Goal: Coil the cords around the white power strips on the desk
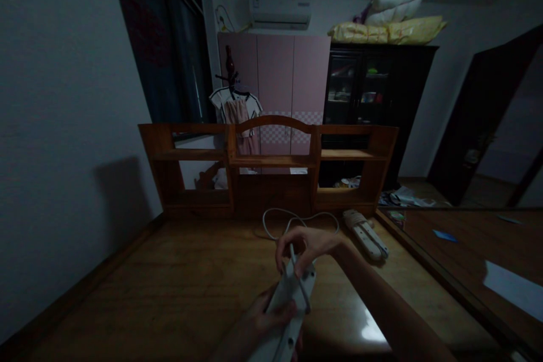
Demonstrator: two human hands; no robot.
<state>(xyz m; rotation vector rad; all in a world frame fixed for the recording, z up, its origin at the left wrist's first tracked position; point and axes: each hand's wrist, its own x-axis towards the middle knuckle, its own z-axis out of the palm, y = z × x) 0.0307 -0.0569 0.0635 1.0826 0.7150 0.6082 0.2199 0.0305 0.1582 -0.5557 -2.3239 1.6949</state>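
A white power strip is held tilted above the wooden desk, its far end pointing away from me. My left hand wraps around its body from the left, thumb across the top. At the far end, my right hand curls over with its fingers closed on the white cord. Part of that cord runs along the strip's face. Loose cord lies in loops on the desk beyond my hands. A second power strip, with its cord wound around it, rests on the desk to the right.
The wooden desk carries an open shelf unit along its back edge. A white wall borders the left side. Right of the desk lies a brown floor with papers. Pink and black cabinets stand behind.
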